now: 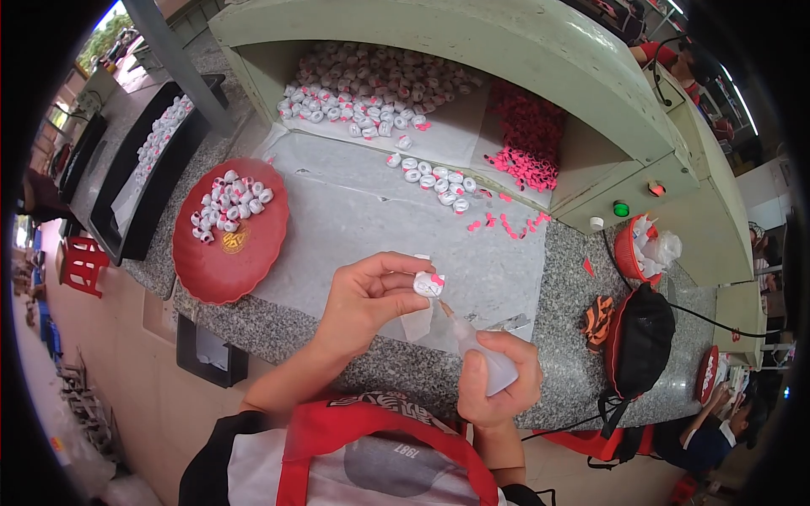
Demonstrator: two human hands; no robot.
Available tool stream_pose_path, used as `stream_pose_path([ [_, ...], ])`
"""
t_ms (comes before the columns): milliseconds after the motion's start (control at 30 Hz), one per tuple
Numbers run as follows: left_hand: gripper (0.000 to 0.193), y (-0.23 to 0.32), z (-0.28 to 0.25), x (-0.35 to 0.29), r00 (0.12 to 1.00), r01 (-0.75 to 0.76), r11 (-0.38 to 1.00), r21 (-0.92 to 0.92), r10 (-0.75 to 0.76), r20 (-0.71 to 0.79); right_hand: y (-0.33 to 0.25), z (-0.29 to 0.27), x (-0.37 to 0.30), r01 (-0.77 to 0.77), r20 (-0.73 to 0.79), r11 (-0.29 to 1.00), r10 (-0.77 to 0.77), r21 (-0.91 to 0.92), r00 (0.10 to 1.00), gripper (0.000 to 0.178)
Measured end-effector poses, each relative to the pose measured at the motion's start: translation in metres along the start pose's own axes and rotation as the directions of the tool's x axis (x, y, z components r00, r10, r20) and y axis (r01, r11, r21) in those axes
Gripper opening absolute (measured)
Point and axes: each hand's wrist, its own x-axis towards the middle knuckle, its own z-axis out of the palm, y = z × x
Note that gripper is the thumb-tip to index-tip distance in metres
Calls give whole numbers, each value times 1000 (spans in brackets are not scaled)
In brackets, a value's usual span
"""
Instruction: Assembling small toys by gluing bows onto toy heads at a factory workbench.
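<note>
Head cam, wht piece pinched in L hand, near R hand gripping bottle

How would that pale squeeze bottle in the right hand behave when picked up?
The squeeze bottle is probably light and yielding, since its pale wall looks like thin plastic. Its rounded body might roll if laid down and pushed. The slender tip could be delicate, being much narrower than the body.

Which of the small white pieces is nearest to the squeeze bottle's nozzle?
The white piece pinched in the left hand; the others lie unheld, farther away.
</note>
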Motion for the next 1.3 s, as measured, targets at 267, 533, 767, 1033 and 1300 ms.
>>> stream_pose_path([
  [267,33,1,-2,0,1000,-24,1000,-18,23,-12,-1,-5,1,-13,-8,999,13,-29,1000,22],
  [533,33,-2,-2,2,999,-31,999,-10,31,11,-4,-1,-1,-189,6,981,189,40,982,20],
  [767,34,-20,-15,8,998,1,998,64,3,-68,112,24,-3,-764,119,585,767,272,630,21],
  [1033,32,-17,-16,8,994,-12,996,86,22,-110,151,55,32,-353,53,697,489,-625,871,17],
  [1300,30,-28,1,10,985,-162,980,112,167,-39,30,26,23,-695,345,656,606,294,717,8],
])
